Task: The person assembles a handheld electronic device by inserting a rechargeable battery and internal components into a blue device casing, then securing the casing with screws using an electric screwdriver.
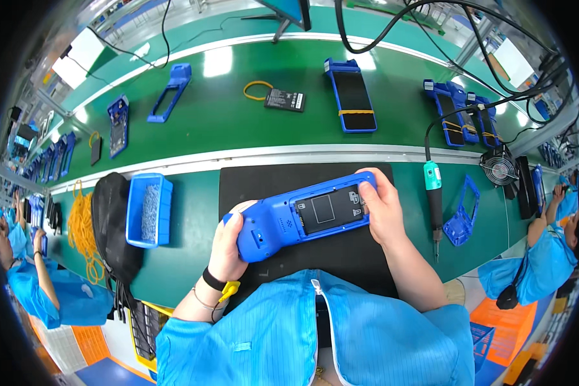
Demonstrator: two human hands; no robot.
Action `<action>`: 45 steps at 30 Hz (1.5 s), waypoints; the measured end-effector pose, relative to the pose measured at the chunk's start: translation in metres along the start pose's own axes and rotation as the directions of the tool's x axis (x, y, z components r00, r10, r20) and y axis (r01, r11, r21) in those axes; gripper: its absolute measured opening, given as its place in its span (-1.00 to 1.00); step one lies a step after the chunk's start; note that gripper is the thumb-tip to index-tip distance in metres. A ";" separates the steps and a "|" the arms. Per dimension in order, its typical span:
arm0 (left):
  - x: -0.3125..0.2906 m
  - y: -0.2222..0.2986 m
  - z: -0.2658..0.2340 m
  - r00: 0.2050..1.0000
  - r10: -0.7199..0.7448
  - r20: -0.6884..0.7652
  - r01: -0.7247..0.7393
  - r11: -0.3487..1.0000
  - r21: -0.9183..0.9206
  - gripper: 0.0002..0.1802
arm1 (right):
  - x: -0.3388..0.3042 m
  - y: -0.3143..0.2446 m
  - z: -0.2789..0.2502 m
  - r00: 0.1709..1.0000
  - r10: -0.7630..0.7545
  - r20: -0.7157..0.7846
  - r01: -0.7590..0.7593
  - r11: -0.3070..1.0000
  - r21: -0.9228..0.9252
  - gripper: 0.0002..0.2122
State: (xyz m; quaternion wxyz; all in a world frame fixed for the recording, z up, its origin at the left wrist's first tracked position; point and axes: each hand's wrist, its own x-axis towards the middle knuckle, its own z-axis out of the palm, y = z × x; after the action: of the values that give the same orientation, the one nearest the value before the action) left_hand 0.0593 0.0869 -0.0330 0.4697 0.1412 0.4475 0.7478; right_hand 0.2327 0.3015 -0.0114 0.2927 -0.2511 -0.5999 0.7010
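Note:
A blue handheld terminal (282,220) is held over a black mat (257,180), its back face up and its black battery bay (328,210) showing. My left hand (227,241) grips the wide rounded end, thumb on top. At the narrower end, my right hand (383,209) is closed round the edge, its thumb pressed near the bay's corner. Both hands' lower fingers are hidden behind the case. Around my left wrist is a black band with a yellow clip (229,291).
A blue bin of small screws (166,212) stands left, beside a black pouch (116,225) and yellow rubber bands (82,222). An electric screwdriver (434,199) hangs right, near a blue frame (462,212). Across the bench lie a battery (284,100) and a banded terminal (352,96).

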 end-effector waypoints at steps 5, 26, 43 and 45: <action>-0.001 -0.005 0.000 0.989 0.114 0.093 -0.114 0.993 -0.004 -0.37 | -0.006 0.005 -0.008 0.995 -0.087 0.052 0.078 0.984 0.157 -0.81; -0.018 0.056 0.039 0.986 0.165 0.030 -0.163 0.901 0.401 -0.44 | -0.035 -0.033 0.095 0.565 -0.580 0.587 0.821 0.468 -0.327 -0.08; 0.020 0.103 0.085 0.996 0.081 0.021 -0.078 0.798 0.598 -0.70 | -0.039 -0.060 0.090 0.465 -0.729 0.503 0.838 0.179 -0.516 -0.44; 0.024 0.099 0.074 0.999 -0.013 -0.048 0.034 0.888 0.459 -0.64 | -0.039 -0.069 0.083 0.461 -0.787 0.410 0.827 0.214 -0.519 -0.56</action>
State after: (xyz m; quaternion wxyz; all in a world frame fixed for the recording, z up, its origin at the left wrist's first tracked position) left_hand 0.0362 0.1308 0.0831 0.4221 0.2265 0.6235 0.6178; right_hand 0.2092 0.2236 0.0693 0.4855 0.0325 -0.8528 0.1896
